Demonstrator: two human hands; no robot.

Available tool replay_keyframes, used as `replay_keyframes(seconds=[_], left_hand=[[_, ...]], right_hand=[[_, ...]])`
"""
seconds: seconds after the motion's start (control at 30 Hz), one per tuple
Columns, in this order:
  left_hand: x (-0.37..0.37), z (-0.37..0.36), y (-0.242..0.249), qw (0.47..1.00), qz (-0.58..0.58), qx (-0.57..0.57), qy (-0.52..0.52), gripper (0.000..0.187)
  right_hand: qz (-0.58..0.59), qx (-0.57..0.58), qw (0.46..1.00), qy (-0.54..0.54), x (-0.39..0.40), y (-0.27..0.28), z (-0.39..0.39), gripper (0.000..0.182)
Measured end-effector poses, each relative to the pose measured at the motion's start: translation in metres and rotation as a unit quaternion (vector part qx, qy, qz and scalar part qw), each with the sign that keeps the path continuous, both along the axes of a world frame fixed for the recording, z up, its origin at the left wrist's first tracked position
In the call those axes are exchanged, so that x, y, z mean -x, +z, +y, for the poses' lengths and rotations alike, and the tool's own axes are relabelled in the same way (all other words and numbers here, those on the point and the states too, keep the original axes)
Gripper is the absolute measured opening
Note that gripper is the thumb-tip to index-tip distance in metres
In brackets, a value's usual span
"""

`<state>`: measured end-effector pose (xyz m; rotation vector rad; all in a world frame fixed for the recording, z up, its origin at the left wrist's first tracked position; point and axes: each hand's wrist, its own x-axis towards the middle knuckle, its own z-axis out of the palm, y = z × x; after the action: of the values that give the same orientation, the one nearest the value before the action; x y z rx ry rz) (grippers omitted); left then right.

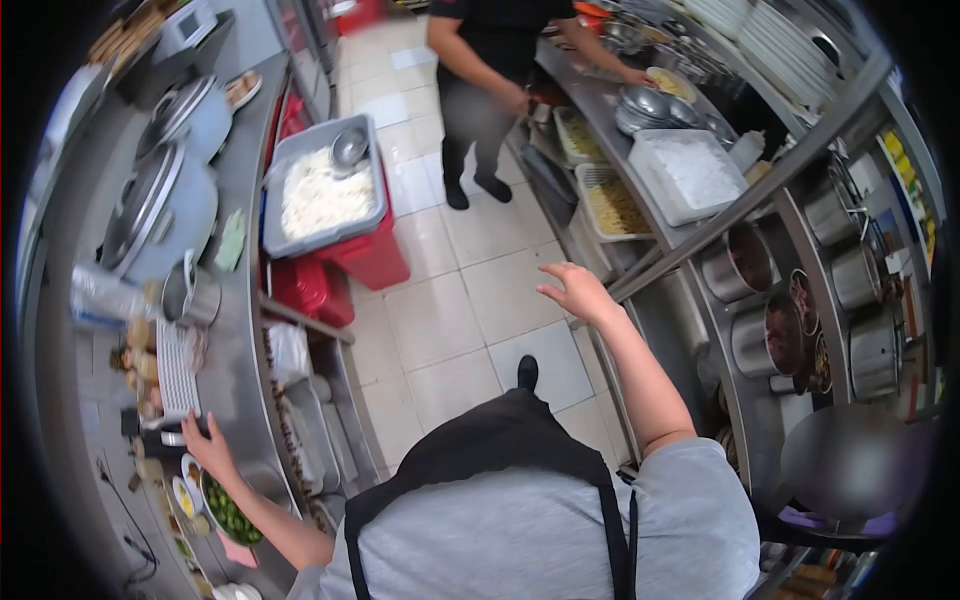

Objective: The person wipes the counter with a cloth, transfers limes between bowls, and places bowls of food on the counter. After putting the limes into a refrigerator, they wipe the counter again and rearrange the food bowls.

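Observation:
My left hand [212,452] reaches over the steel counter on the left, fingers stretched apart. Its fingertips are right beside the end of a white ribbed tray [180,365] and a small dark-and-white item [172,437]. Close to my left forearm is a metal bowl of green vegetable pieces [232,512]. Out over the tiled floor on the other side, my right hand [578,293] hangs in the air with its fingers spread and nothing in them.
A grey tub of white rice-like food [325,195] rests on a red bin [375,255] in the aisle. Ahead, another person [490,80] stands at the right counter. Metal pots [738,262] fill the right shelves; large lidded pots [165,215] line the left counter.

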<state>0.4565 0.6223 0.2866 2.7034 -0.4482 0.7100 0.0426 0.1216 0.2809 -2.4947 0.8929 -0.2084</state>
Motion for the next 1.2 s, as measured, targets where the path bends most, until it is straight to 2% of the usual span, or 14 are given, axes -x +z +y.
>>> replay_keyframes(seconds=[0.13, 0.2, 0.27, 0.37, 0.47, 0.53, 0.6, 0.67, 0.73, 0.87, 0.93, 1.0, 1.13, 1.2], left_hand=[[0.064, -0.184, 0.018, 0.976, 0.076, 0.073, -0.188, 0.035], [0.099, -0.272, 0.012, 0.936, 0.110, 0.077, -0.326, 0.028], [0.143, -0.360, 0.016, 0.895, 0.151, 0.103, -0.406, 0.021], [0.200, -0.470, 0.032, 0.836, 0.236, 0.093, -0.486, 0.012], [0.239, -0.562, 0.043, 0.767, 0.270, 0.084, -0.576, 0.013], [0.266, -0.615, 0.063, 0.767, 0.305, 0.017, -0.564, 0.012], [0.276, -0.675, 0.046, 0.702, 0.247, 0.086, -0.663, 0.012], [0.288, -0.731, 0.046, 0.662, 0.176, 0.070, -0.725, 0.018], [0.300, -0.784, 0.058, 0.641, 0.167, 0.035, -0.748, 0.026], [0.316, -0.913, 0.055, 0.642, 0.113, 0.011, -0.759, 0.028], [0.334, -0.971, 0.065, 0.660, 0.074, 0.009, -0.747, 0.028], [0.350, -1.037, 0.063, 0.675, 0.050, -0.026, -0.736, 0.032], [0.390, -1.152, 0.050, 0.676, 0.123, -0.106, -0.719, 0.041], [0.408, -1.201, 0.032, 0.678, 0.163, -0.133, -0.705, 0.041]], right_hand=[[-0.082, 0.006, 0.993, -0.080, 0.051, 0.002, -0.060, 0.038], [-0.109, 0.014, 0.988, -0.108, 0.082, -0.016, -0.089, 0.037], [-0.098, -0.029, 0.984, -0.146, 0.113, -0.040, -0.116, 0.037], [-0.018, -0.052, 0.986, -0.158, 0.155, -0.066, -0.127, 0.037], [-0.009, -0.086, 0.983, -0.161, 0.189, -0.091, -0.124, 0.038], [0.002, -0.115, 0.978, -0.174, 0.202, -0.078, -0.115, 0.039], [-0.020, -0.114, 0.973, -0.202, 0.216, -0.081, -0.113, 0.039], [-0.041, -0.117, 0.965, -0.232, 0.229, -0.090, -0.111, 0.040], [-0.057, -0.125, 0.941, -0.310, 0.241, -0.103, -0.110, 0.041], [-0.044, -0.106, 0.919, -0.377, 0.262, -0.138, -0.107, 0.042], [-0.054, -0.219, 0.840, -0.493, 0.265, -0.155, -0.100, 0.041], [0.017, -0.193, 0.826, -0.529, 0.270, -0.188, -0.088, 0.041], [0.037, -0.192, 0.698, -0.688, 0.257, -0.263, -0.025, 0.037], [0.048, -0.181, 0.657, -0.730, 0.249, -0.354, 0.049, 0.035]])
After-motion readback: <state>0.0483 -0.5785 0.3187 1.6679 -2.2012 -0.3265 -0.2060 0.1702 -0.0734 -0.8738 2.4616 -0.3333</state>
